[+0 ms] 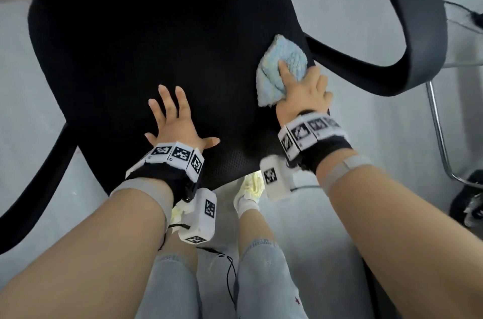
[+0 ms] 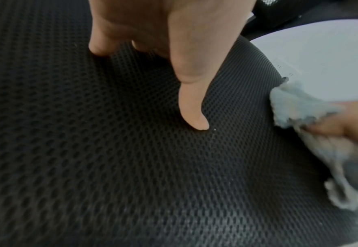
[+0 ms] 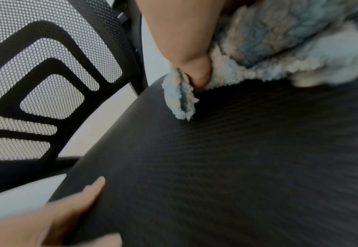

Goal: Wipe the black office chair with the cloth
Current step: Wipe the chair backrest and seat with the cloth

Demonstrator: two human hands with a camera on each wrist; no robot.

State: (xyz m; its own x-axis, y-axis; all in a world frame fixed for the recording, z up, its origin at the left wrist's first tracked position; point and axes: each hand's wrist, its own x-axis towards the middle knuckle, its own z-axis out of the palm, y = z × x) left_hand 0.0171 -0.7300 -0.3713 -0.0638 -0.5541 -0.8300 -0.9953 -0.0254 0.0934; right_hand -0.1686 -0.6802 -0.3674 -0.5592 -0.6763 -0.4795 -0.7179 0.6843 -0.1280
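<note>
The right hand [image 1: 303, 94] grips the bunched pale blue cloth [image 1: 281, 67], pressing it onto the right edge of the black office chair [image 1: 146, 39] seat. The left hand [image 1: 175, 122] rests flat with fingers spread on the seat's front, well apart from the cloth.

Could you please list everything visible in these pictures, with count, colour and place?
office chair seat: one, black mesh, centre, under both hands
armrests: two, black, one each side of the seat
backrest: one, black frame with mesh, behind the seat in the right wrist view
cloth: one, light blue and cream, fluffy, at the seat's right edge
floor: grey, around the chair
metal frame: one, silver, far right on the floor
shoes: two, white and yellow, below the seat's front edge
wrist bands: two, black with white marker tags, one per wrist
left hand: flat on the seat, fingers spread
right hand: grips the cloth against the seat
</note>
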